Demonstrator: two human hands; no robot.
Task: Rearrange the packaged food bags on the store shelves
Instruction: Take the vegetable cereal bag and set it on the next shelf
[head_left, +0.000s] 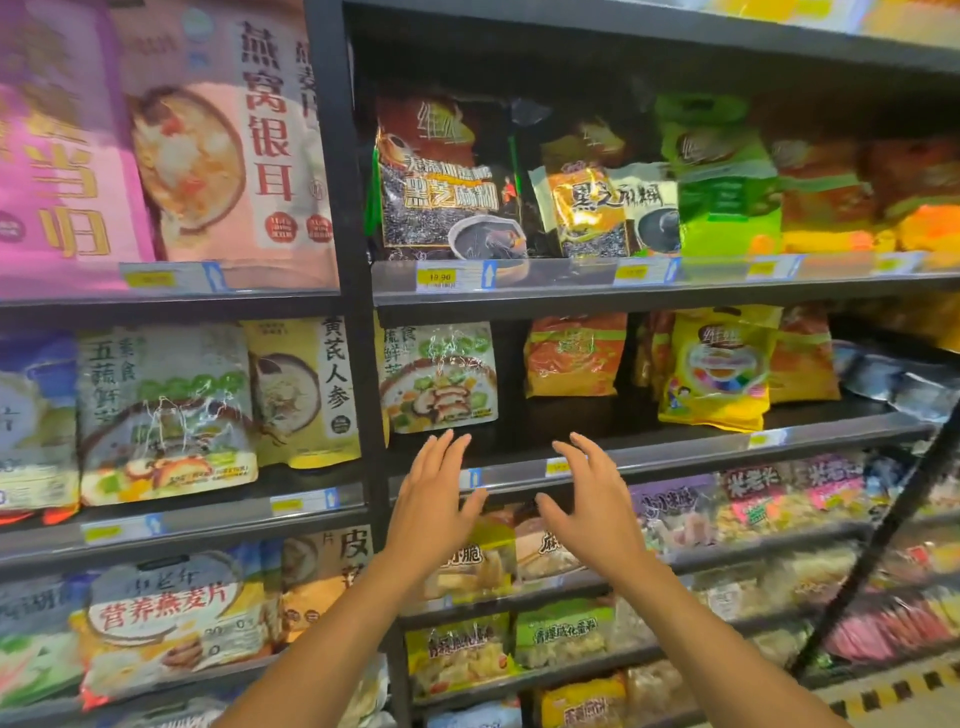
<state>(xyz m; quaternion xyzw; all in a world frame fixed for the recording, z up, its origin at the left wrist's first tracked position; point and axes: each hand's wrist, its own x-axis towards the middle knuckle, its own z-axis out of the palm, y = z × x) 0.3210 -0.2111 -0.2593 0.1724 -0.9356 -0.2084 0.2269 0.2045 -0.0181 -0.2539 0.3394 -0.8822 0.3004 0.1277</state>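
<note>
Just in front of the middle shelf (649, 447), both bare hands are raised side by side with a gap between them, palms turned toward each other; the left hand (434, 499) has its grip apart, fingers spread and holding nothing, and the right hand (592, 499) is the same, empty and apart. Nearest the left hand's fingertips stands a pale green vegetable porridge bag (439, 376), upright at the left end of that shelf, just above the fingers but not touched. Farther right on the same shelf an orange bag (574, 356) stands well back, and beyond it a yellow bag (719, 366) leans forward at the shelf's lip with more orange packs behind it. On the shelf above, two black sesame paste bags (449, 182) stand next to a bright green bag (724, 182). Left of the black upright post (353, 260), a separate bay holds larger pouches, a pink one (218, 135) up top. Bags on the lower shelves are partly covered by the forearms, and those at the far right edge are too blurred to read. Price tags (439, 278) line the shelf fronts.
</note>
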